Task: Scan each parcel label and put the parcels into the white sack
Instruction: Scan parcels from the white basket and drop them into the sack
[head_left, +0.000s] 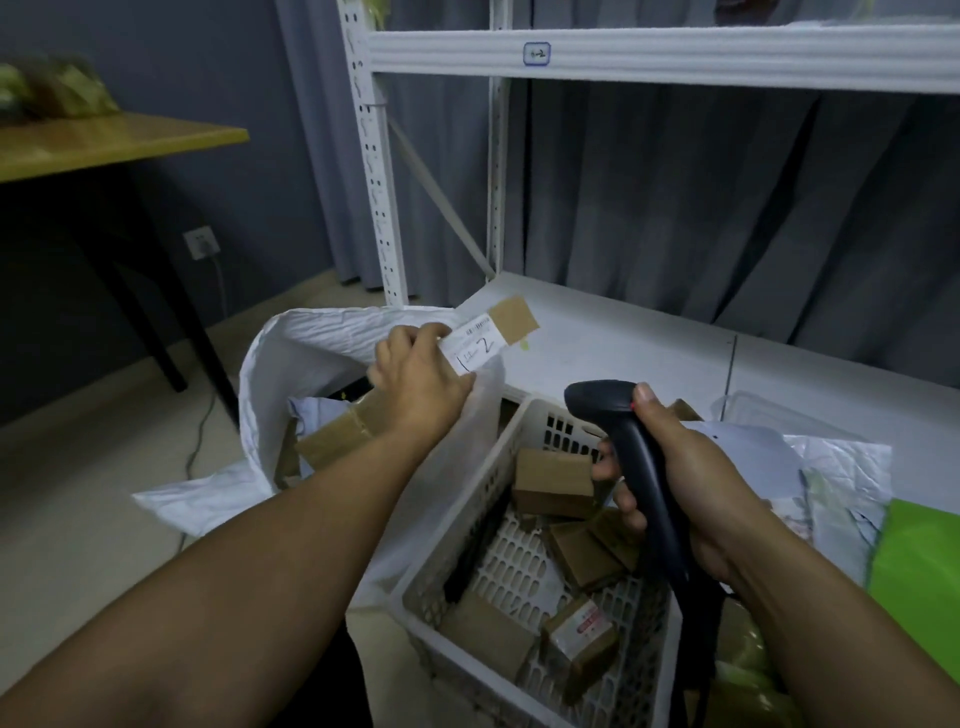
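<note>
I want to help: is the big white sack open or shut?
Open: the white plastic sack gapes at its mouth, showing brown cardboard parcels inside.

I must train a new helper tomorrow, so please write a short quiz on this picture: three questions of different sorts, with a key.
1. Multiple choice: what does the right hand grip?
A) a roll of tape
B) the black handheld barcode scanner
C) a green pen
2. True or false: the left hand is empty.
3. Fill in: the other brown parcels lie in a white perforated plastic ____.

Key
1. B
2. False: it holds the small brown cardboard parcel with a white label.
3. basket
</note>
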